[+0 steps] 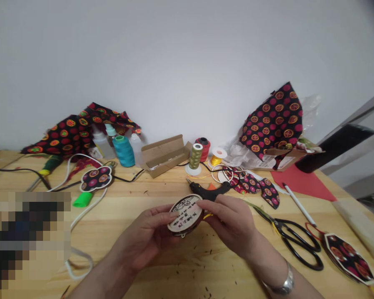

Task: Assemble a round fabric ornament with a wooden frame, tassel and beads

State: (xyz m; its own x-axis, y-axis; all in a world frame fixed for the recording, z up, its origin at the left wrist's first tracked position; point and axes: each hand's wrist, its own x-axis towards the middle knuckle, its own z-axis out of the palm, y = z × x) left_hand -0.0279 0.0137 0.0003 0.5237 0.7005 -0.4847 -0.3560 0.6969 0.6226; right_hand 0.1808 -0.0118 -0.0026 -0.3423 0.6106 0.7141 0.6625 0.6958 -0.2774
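Between my two hands I hold a round wooden pendant (185,216) with dark written characters and a line drawing on its pale face. A small loop sticks out at its lower edge. My left hand (149,228) grips it from the left, thumb on the face and fingers beneath. My right hand (232,222) pinches its right edge, where a bit of yellow cord (208,215) shows. Just behind the pendant lies a black glue gun (210,192). To the right of my right hand rest black-handled scissors (294,238).
Thread spools, including a teal one (124,151) and an olive one (195,158), stand near the wall beside an open cardboard box (165,155). Patterned fabric (272,120) is heaped at the back right. A flower-shaped piece (96,178) and cables lie left; an octagonal piece (349,258) lies right.
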